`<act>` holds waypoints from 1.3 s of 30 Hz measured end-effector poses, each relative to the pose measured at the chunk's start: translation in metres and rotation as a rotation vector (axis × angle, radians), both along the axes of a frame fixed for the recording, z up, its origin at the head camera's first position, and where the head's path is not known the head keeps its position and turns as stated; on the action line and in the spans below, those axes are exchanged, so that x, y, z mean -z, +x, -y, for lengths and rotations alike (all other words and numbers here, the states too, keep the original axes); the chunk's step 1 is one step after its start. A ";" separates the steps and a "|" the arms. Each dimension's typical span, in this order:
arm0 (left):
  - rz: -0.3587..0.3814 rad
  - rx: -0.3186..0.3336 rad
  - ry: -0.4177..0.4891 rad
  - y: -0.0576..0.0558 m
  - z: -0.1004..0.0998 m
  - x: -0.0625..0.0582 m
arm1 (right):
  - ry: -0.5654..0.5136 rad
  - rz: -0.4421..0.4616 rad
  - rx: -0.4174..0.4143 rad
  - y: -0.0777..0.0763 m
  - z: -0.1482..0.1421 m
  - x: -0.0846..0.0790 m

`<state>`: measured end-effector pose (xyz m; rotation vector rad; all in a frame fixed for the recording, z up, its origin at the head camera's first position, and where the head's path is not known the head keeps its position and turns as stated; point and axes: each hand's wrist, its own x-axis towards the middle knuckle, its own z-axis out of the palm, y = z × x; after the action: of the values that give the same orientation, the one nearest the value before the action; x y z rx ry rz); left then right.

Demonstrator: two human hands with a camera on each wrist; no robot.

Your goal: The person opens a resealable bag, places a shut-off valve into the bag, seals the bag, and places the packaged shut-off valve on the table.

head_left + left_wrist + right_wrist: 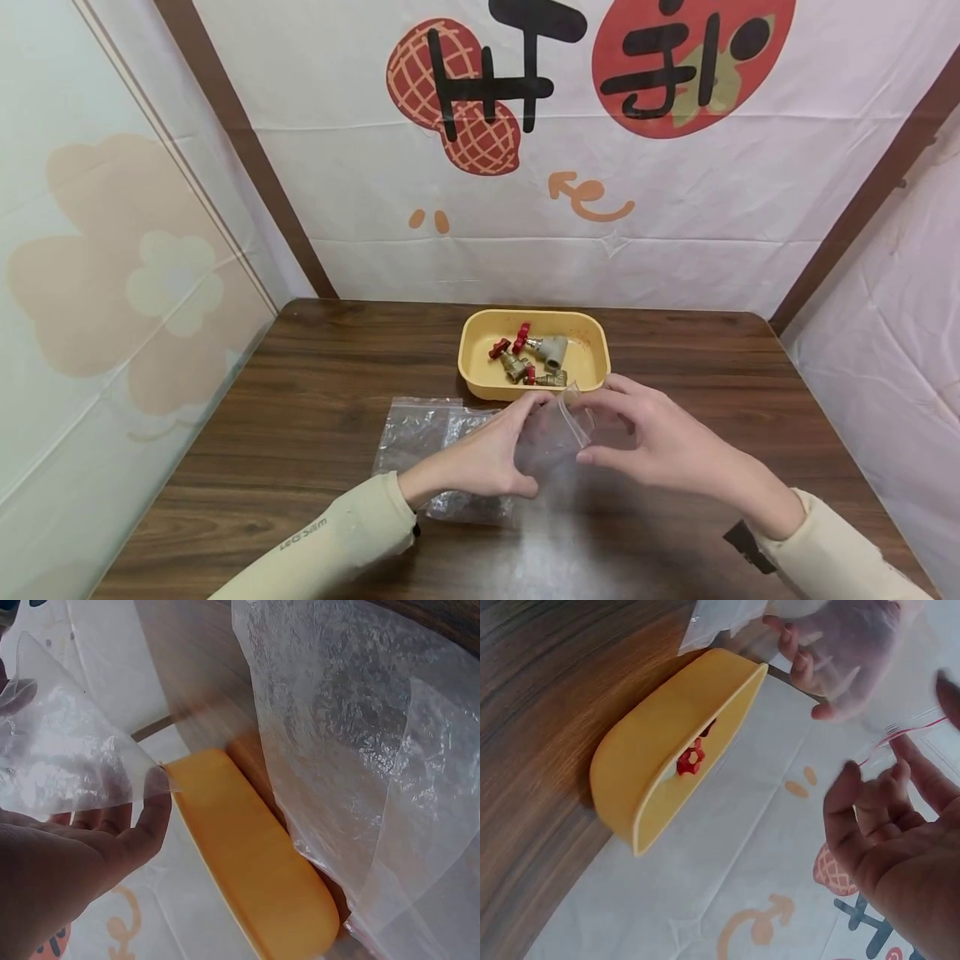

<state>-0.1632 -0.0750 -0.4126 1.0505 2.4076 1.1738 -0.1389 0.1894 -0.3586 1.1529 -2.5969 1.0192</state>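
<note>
Clear plastic is stretching between your two hands: you are holding one zip bag (553,433) above the worktop (697,358), just on your side of the one yellow plastic tub (491,392). Your right hand (660,433) is pinching the bag at its mouth, thumb and fingertips spread along the edge, and one red seal line (922,727) is showing there in the right wrist view. Your left hand (483,454) is curving around the bag's other side, thumb standing apart from the fingers; you cannot tell whether those fingers are gripping the film or only touching it.

Two more zip bags (416,429) that you can count are lying flat and overlapping on the worktop, partly beneath your left hand and wrist. Inside the tub, three valves are resting together: one grey valve (553,348) and two brass valves (513,367), with three red handwheels (498,348) showing. Two pale sleeves (352,525) are covering your forearms.
</note>
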 end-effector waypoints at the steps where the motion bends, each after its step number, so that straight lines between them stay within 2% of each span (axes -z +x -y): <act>1: -0.004 -0.002 0.001 0.000 0.000 0.000 | -0.008 -0.003 0.005 0.001 0.001 0.000; 9: 0.013 -0.003 -0.013 -0.002 0.001 0.004 | -0.116 -0.044 -0.077 0.001 0.012 -0.004; 17: 0.031 -0.008 -0.086 -0.003 0.009 0.012 | -0.106 -0.009 -0.024 0.000 0.004 -0.005; 26: 0.051 0.118 -0.151 -0.010 0.023 0.019 | -0.141 -0.042 0.009 0.000 -0.001 -0.005; 28: 0.060 0.112 -0.119 -0.011 0.024 0.017 | -0.133 -0.043 0.011 0.001 0.001 -0.005; 34: 0.093 0.015 0.059 -0.007 0.008 0.001 | -0.029 -0.054 -0.024 0.003 0.013 -0.002; 39: 0.091 0.014 0.137 -0.006 -0.007 -0.003 | 0.048 -0.089 -0.050 0.003 0.027 0.001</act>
<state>-0.1689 -0.0682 -0.4096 1.0276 2.2754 1.3673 -0.1359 0.1629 -0.3594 1.2497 -2.5490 0.8973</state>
